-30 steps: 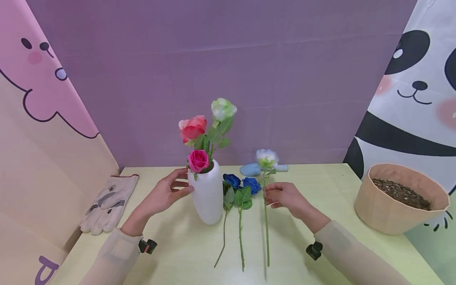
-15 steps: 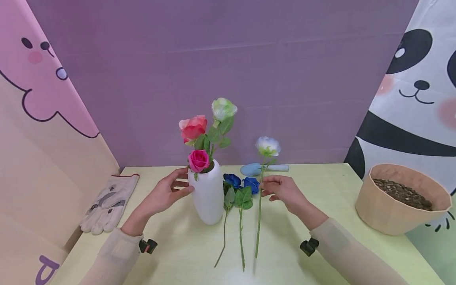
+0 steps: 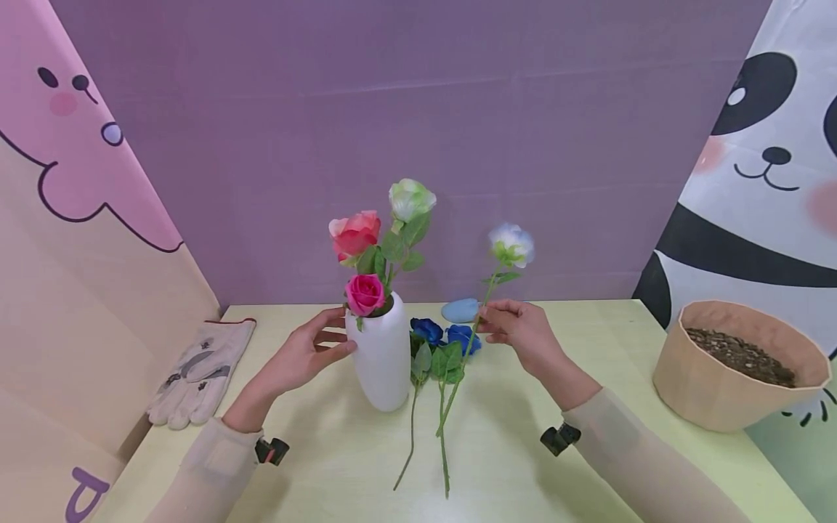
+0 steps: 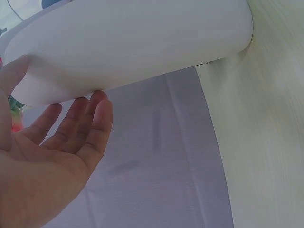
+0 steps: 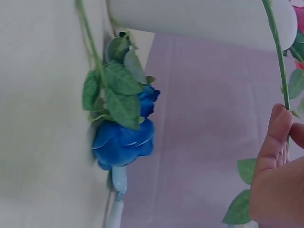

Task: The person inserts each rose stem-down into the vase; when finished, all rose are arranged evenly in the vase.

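A purple backdrop point(image 3: 418, 109) closes off the far side, and a pale worktop point(image 3: 601, 352) runs up to it. On the right, a white cloth point(image 3: 778, 232) printed with a panda hangs beside the worktop. In front of it stands a tan pot point(image 3: 693, 388) of dark soil point(image 3: 739, 357), well apart from the right hand point(image 3: 523, 334).

The white vase point(image 3: 382, 363) stands on the worktop, lying directly to the right of the left hand point(image 3: 302, 357), which holds it near the mouth: thumb on the near side, fingertips resting on the left side. The right hand pinches the white flower point(image 3: 511, 245) by its stem, between thumb and fingers. The bloom is above the hand, with leaves just below it; the rest of the stem slants down to the left, clear of the vase, and crosses in front of a blue flower point(image 3: 463, 338). Whether those stems touch, I cannot tell.

A glove point(image 3: 203, 374) lies to the left of the left hand. A red flower point(image 3: 355, 234), a green flower point(image 3: 410, 202) and a pink flower point(image 3: 365, 294) stand in the vase. A second blue flower point(image 3: 428, 331) lies beside the first, between vase and right hand. Just behind them is a light blue trowel point(image 3: 460, 311), partly hidden by the right hand.
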`<move>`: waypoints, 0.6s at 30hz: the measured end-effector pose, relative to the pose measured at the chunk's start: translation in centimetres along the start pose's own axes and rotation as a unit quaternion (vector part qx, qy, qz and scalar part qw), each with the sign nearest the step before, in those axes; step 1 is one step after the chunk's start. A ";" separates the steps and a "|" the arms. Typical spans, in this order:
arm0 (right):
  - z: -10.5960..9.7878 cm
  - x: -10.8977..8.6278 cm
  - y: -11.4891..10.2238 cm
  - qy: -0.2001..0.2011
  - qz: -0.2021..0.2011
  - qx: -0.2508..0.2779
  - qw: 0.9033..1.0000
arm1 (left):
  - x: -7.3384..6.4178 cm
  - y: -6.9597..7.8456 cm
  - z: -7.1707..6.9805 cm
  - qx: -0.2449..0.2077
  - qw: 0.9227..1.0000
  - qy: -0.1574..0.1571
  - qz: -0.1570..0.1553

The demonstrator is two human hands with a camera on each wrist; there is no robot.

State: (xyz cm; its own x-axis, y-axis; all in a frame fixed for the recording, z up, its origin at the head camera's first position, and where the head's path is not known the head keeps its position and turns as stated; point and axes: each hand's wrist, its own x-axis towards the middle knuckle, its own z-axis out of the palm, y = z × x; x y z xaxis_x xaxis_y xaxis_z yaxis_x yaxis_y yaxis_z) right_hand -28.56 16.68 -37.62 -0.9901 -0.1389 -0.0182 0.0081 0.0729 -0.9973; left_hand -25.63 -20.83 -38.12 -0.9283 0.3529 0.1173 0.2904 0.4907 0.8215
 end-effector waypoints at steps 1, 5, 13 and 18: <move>0.1 0.0 -0.1 0.002 -0.001 0.003 1.000 | 0.0 0.0 0.0 0.000 1.000 0.001 -0.001; 0.4 0.0 -0.8 0.006 -0.013 0.014 1.000 | -0.1 0.0 0.1 -0.002 1.000 0.003 -0.003; 0.9 -0.2 -2.5 0.009 -0.039 0.058 0.998 | 0.0 -0.1 0.1 0.001 1.000 0.001 0.004; 1.2 -0.1 -3.7 0.026 -0.055 0.101 0.993 | 0.1 -0.3 0.0 -0.002 1.000 0.000 0.010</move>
State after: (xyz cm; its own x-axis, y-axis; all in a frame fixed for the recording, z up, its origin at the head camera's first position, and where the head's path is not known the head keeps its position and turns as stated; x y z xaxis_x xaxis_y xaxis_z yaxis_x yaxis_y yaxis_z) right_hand -28.28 15.23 -34.05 -0.9924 -0.0844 0.0893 -0.0768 -0.1408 -0.9871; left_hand -25.77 -20.91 -38.34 -0.9223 0.3627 0.1336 0.3077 0.4799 0.8216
